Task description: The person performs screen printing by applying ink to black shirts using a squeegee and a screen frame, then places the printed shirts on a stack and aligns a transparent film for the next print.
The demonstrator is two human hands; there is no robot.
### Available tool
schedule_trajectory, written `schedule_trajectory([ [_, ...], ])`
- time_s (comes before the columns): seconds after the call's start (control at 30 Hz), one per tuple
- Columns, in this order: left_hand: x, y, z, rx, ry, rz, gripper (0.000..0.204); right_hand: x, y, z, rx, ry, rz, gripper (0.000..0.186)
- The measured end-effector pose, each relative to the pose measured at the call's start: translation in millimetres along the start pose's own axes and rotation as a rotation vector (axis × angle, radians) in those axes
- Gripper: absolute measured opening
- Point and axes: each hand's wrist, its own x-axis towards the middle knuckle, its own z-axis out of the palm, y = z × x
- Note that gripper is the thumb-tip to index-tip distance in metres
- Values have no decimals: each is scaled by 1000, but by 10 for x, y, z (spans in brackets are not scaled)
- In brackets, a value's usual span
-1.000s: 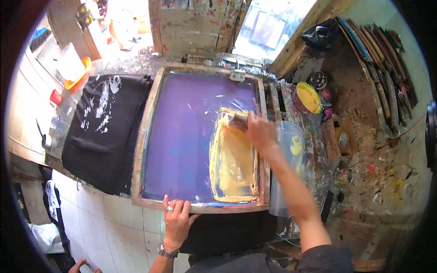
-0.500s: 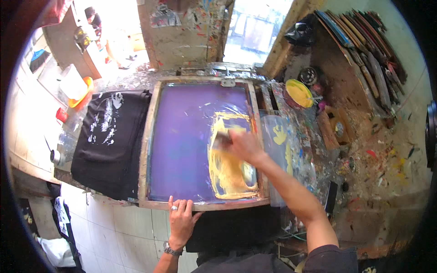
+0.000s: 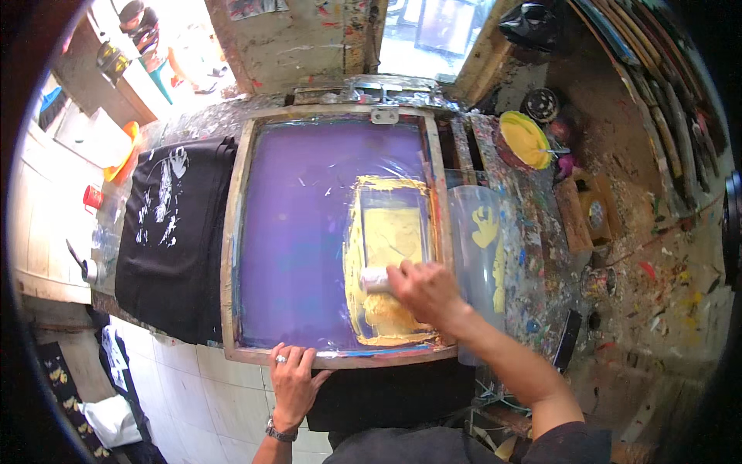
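A wooden screen frame [image 3: 229,255] with purple mesh [image 3: 294,216] lies on the worktable, its right half bearing a rectangle of yellow ink [image 3: 393,228]. My right hand [image 3: 427,290] grips a pale, squeegee-like tool [image 3: 375,280] on the lower part of that ink. My left hand [image 3: 294,380] holds the frame's near edge, fingers curled over it and thumb to the right. Dark fabric [image 3: 386,398] hangs below the frame. Folded black cloth [image 3: 170,278] with white markings lies left of the screen; a translucent sheet [image 3: 475,294] with yellow smears lies to its right.
A bowl of yellow ink [image 3: 522,135], a cardboard box [image 3: 576,213] and a stack of boards [image 3: 653,124] are at the right. An orange basin [image 3: 124,158] and red cup [image 3: 93,197] sit at the left. A person [image 3: 143,31] is in the back doorway.
My right hand has moved toward me with the tool, from the ink's far part to its nearer part. My left hand stays on the frame's near edge.
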Motion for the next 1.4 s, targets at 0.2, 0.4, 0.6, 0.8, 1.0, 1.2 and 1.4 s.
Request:
schedule_trajectory([
  [0.2, 62, 85, -18, -17, 49, 2, 45, -634, -523, -209, 72, 7, 33, 11],
  [0.4, 70, 108, -160, 34, 84, 24, 41, -673, -611, -323, 83, 89, 113, 32],
  [0.6, 98, 188, -395, 72, 110, 71, 47, -906, -923, -291, 14, 359, 321, 52],
  [0.8, 347, 277, -1298, 151, 89, 100, 47, -579, -667, -1057, -68, 609, 157, 56],
  [1.0, 445, 1212, -95, 178, 298, 249, 70, 609, -85, -2369, -148, 625, 192, 66],
  [1.2, 1266, 1227, 453, -811, -238, 340, 58, 1158, 452, -3228, -147, 439, 304, 77],
  [1.4, 3081, -229, 467, 317, 500, 433, 27, 1470, 599, -3590, -92, 359, 295, 74],
])
